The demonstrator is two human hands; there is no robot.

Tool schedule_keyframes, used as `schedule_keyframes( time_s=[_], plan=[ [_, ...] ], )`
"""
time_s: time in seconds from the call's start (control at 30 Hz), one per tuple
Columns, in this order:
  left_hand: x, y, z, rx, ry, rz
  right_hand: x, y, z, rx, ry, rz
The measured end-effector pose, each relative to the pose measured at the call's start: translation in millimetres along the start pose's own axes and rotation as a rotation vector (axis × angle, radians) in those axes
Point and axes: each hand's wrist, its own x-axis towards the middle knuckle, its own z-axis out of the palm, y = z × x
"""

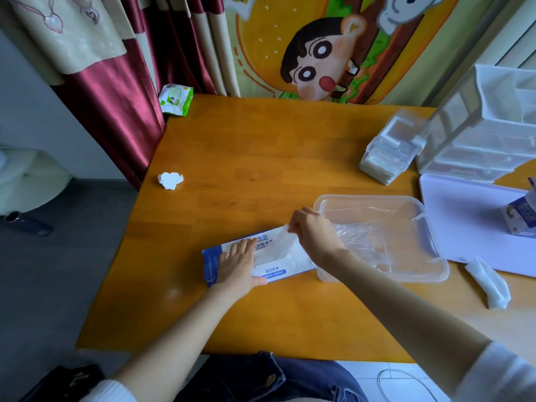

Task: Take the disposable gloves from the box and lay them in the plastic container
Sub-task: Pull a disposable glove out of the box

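One wooden bench (pixel 261 158) carries all items we record. At its far right stands a clear drawer unit (pixel 478 140), and a white sheet (pixel 464 221) lies flat on the near side of it. We find the plastic container (pixel 377 197) right of centre, its near-left corner just beside the right end of the box (pixel 214 262). Thin clear gloves (pixel 356 236) lie flat inside the container. The box, blue and white, lies near the middle of the bench with its opening facing up.

The left hand (pixel 236 265) lies flat on the left part of the box, fingers straight, pressing down and gripping nothing. The right hand (pixel 314 230) is above the box's right part with fingers curled. It pinches a translucent glove (pixel 275 245) whose lower part sits in the opening.

Smaller items: a folded white piece (pixel 490 285) at near right, a small carton (pixel 522 216) on the sheet, a wipes pack (pixel 176 99) at the far-left corner, and a crumpled tissue (pixel 170 180) by the left edge.
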Motion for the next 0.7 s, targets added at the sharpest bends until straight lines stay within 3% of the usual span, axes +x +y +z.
schedule_keyframes(
  time_s=[0.13,0.27,0.37,0.5,0.7],
  plan=[
    [0.4,0.6,0.4,0.015,0.006,0.005,-6.8,7.2,-10.7,-0.025,0.045,-0.014],
    [0.2,1.6,-0.8,0.028,-0.01,0.018,-9.4,3.8,-7.3,-0.087,-0.217,-0.106],
    [-0.1,0.8,-0.8,0.014,0.027,0.027,-3.5,2.4,-2.8,-0.103,-0.355,-0.003],
    [-1.3,-1.6,2.7,-0.035,0.053,0.012,3.2,-9.7,5.6,-0.103,-0.336,0.03],
    [0.5,-4.2,2.7,-0.106,0.071,0.001,-3.8,-43.5,4.2,-0.254,-0.335,-0.216]
  ],
)
